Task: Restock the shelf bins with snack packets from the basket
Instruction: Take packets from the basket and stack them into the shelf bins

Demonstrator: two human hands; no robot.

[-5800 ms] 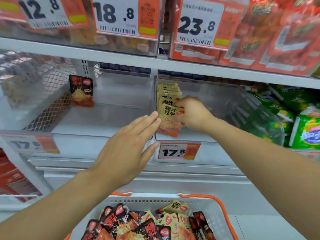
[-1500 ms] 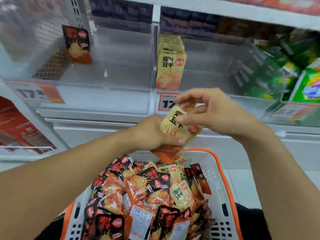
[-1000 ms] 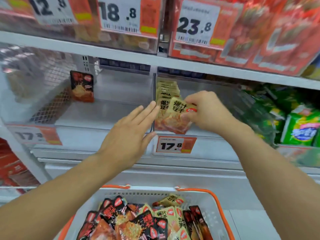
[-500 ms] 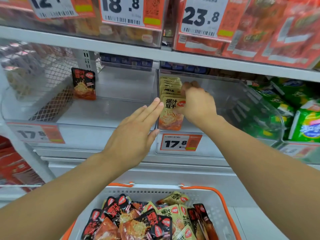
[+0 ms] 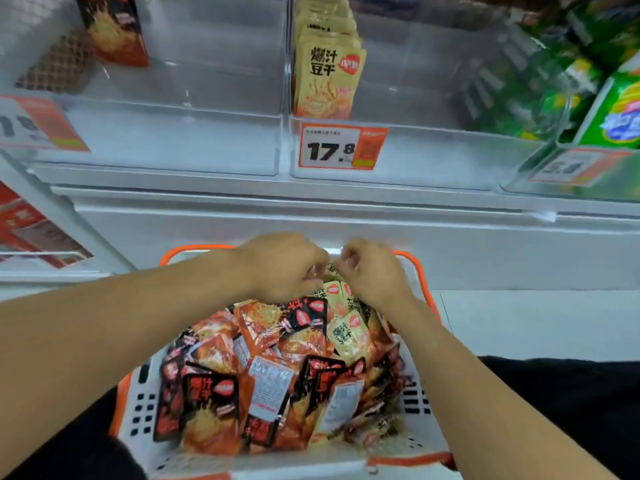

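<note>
The left hand (image 5: 284,268) and right hand (image 5: 372,271) met over the far end of the basket (image 5: 138,407), fingers curled down among the yellow snack packets (image 5: 341,306) there; motion blur hid whether either actually gripped one. Red and black packets (image 5: 211,396) filled the rest of the white, orange-rimmed basket, lying at mixed angles. Above, a row of yellow packets (image 5: 325,81) stood upright in the clear shelf bin (image 5: 433,157), long axis vertical, printed faces toward the camera, over a 17.8 price tag (image 5: 341,147). One red and black packet (image 5: 114,32) stood in the left bin (image 5: 173,143)
</note>
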